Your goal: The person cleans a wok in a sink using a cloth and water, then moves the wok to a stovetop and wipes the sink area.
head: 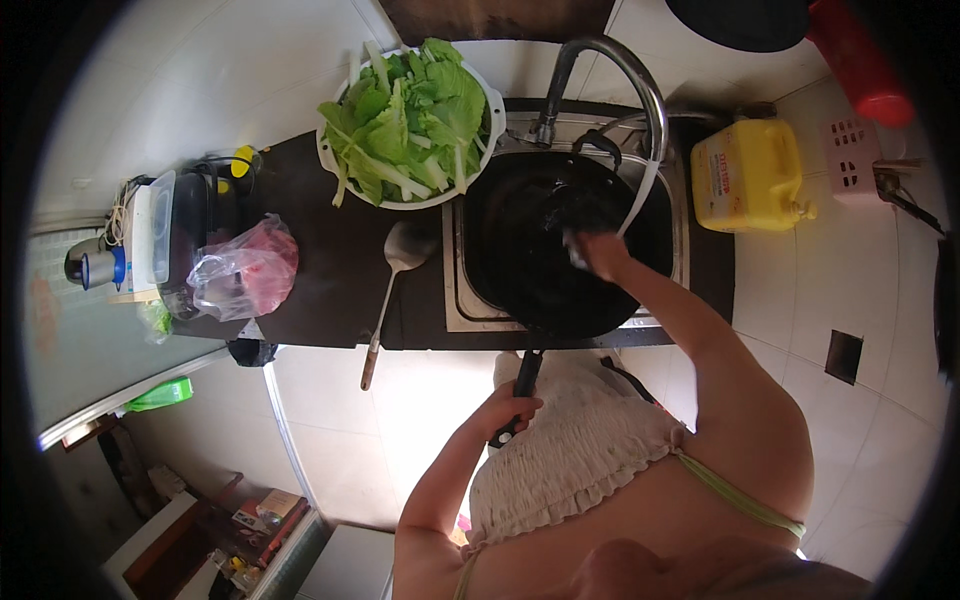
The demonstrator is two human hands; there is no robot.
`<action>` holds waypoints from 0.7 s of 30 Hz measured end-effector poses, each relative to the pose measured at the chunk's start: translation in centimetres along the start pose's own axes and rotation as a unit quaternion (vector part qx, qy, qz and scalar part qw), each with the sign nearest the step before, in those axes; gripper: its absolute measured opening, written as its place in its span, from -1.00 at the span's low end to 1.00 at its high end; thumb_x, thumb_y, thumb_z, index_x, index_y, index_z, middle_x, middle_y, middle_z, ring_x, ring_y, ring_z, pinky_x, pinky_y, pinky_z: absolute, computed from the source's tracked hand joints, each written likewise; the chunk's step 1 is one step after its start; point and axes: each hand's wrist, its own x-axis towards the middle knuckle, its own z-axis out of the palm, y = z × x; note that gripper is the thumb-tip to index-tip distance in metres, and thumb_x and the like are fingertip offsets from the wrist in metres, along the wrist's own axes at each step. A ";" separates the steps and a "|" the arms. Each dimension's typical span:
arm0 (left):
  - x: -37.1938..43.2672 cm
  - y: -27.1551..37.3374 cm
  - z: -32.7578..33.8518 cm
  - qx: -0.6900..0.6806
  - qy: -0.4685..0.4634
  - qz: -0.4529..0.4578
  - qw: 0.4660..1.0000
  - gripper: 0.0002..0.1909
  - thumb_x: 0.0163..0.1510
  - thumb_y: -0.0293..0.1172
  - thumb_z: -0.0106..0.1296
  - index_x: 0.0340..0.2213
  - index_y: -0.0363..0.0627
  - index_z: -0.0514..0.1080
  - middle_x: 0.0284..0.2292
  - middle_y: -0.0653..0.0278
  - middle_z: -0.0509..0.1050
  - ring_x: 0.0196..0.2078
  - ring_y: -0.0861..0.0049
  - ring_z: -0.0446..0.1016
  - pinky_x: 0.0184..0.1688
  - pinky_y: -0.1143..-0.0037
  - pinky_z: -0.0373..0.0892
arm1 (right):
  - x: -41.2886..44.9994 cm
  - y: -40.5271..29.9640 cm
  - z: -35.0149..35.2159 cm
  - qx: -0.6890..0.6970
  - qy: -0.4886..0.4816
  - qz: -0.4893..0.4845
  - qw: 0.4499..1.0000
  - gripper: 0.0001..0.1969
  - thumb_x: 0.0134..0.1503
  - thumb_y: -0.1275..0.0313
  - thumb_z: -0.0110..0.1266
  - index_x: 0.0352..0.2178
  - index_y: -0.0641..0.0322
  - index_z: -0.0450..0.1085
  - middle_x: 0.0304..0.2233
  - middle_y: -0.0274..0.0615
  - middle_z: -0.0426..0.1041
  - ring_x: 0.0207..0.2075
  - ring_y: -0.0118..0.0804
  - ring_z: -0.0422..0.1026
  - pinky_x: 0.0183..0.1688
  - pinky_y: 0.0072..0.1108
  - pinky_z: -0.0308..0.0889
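A black wok (525, 247) rests in the stainless steel sink (457, 300), its long handle (529, 371) reaching out over the counter's front edge. My left hand (511, 409) is wrapped around that handle. Inside the wok, my right hand (606, 253) presses a small whitish pad or cloth (576, 251) against the black surface; motion blurs it, so its exact kind is unclear. From the curved chrome faucet (652, 97) a stream of water (641, 199) falls into the wok close to my right hand. Wet glints show on the wok's inner wall.
A white colander (496, 120) heaped with leafy greens (420, 120) stands left of the faucet. A metal wok spatula (405, 251) lies on the dark counter (330, 247), its handle overhanging the edge. Farther left sits a pinkish plastic bag (251, 270). At right stands a yellow jug (742, 176).
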 end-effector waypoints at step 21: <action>0.1 0.2 -0.1 0.028 0.014 0.011 0.999 -0.80 -0.18 -0.45 0.02 -0.67 -0.13 0.19 -0.76 0.37 0.19 -0.75 0.66 0.17 -0.71 0.64 0.10 | -0.2 3.0 5.4 -0.001 0.054 -0.027 0.998 -0.75 -0.10 0.51 -0.13 -0.30 0.26 0.21 -0.42 -0.01 0.31 -0.41 0.00 0.34 -0.38 -0.36 0.27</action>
